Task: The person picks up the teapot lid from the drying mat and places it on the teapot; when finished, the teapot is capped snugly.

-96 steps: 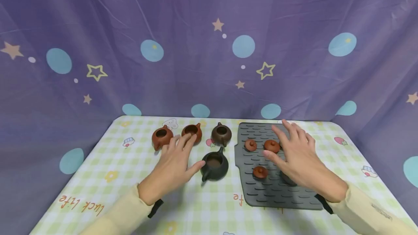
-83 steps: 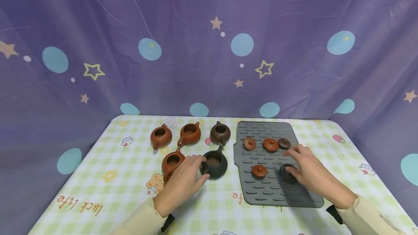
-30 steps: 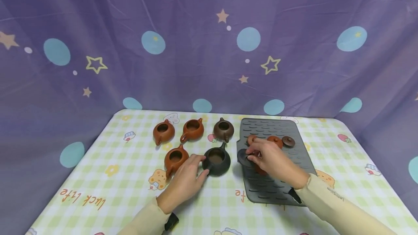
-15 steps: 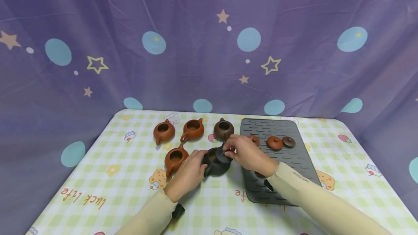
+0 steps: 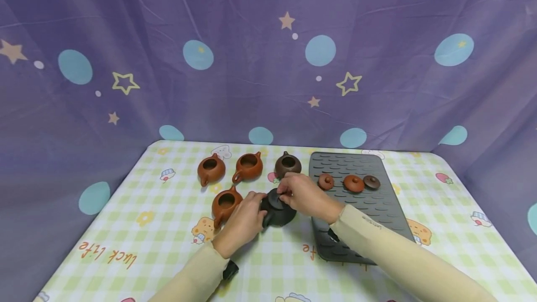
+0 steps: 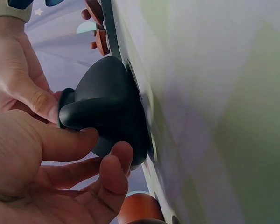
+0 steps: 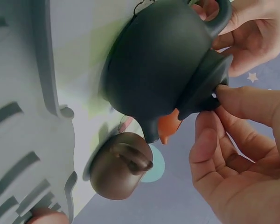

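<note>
A black teapot stands on the checked tablecloth in the head view. My left hand steadies it at the handle side, with thumb and fingers against the pot near the handle. Above the pot's mouth, my right hand pinches the knob of the black lid. The right wrist view shows this lid at the opening, slightly tilted; whether it is fully seated I cannot tell. Beyond the spout sits a dark brown lidless teapot, partly behind my right hand in the head view.
Three reddish lidless teapots, at back left, back middle and front, stand left of the black one. On the right lies a grey mat with a small reddish lid, an orange-brown lid and a dark brown lid.
My right hand has picked up the black lid from the mat and carried it left onto the black teapot's mouth. My left hand has moved right to the black teapot.
</note>
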The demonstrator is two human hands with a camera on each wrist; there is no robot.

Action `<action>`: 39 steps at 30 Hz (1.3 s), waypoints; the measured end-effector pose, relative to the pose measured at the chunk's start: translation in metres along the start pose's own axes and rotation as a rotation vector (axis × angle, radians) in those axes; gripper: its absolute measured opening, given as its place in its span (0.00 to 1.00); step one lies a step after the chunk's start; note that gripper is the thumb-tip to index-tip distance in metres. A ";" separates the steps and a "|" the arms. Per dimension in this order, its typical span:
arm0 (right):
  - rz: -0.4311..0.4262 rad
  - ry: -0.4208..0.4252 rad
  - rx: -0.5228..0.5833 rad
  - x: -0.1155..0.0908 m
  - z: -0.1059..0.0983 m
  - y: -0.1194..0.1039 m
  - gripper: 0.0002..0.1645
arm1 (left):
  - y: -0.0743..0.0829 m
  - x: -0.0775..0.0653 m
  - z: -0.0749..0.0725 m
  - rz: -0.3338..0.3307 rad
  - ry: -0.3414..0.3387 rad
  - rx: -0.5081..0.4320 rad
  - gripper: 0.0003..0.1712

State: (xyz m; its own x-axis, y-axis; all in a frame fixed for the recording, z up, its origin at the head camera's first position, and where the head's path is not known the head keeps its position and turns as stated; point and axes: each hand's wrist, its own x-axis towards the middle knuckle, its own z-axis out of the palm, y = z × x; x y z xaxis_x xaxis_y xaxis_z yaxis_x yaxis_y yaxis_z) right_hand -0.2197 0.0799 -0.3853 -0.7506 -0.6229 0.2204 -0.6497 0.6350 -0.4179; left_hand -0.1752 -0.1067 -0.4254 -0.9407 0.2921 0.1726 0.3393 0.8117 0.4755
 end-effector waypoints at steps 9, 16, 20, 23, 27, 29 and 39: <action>-0.002 -0.020 0.002 0.003 0.007 0.001 0.08 | 0.001 -0.001 -0.002 -0.005 -0.006 -0.006 0.22; -0.018 0.006 0.003 0.002 0.010 0.002 0.08 | 0.001 0.000 -0.003 0.001 -0.002 -0.004 0.22; -0.019 -0.003 0.022 -0.001 0.010 0.003 0.10 | 0.001 -0.001 -0.004 0.003 0.001 0.001 0.21; -0.019 0.004 0.050 -0.007 0.006 0.004 0.12 | 0.003 -0.003 -0.010 0.009 0.027 0.010 0.21; -0.021 0.044 0.055 -0.021 -0.005 0.007 0.14 | 0.006 -0.009 -0.025 0.006 0.080 0.024 0.21; -0.027 0.069 0.042 -0.029 -0.011 0.010 0.15 | 0.005 -0.011 -0.033 0.008 0.102 0.033 0.21; 0.036 0.122 -0.036 -0.076 -0.035 0.037 0.16 | -0.022 -0.032 -0.078 0.011 0.130 0.030 0.24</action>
State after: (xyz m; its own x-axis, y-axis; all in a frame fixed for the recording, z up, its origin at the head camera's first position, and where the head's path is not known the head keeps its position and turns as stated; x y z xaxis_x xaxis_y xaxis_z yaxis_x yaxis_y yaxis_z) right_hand -0.1908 0.1664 -0.3864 -0.7815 -0.5404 0.3119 -0.6239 0.6734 -0.3965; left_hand -0.1525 -0.1735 -0.3739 -0.9284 0.2345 0.2883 0.3472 0.8240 0.4477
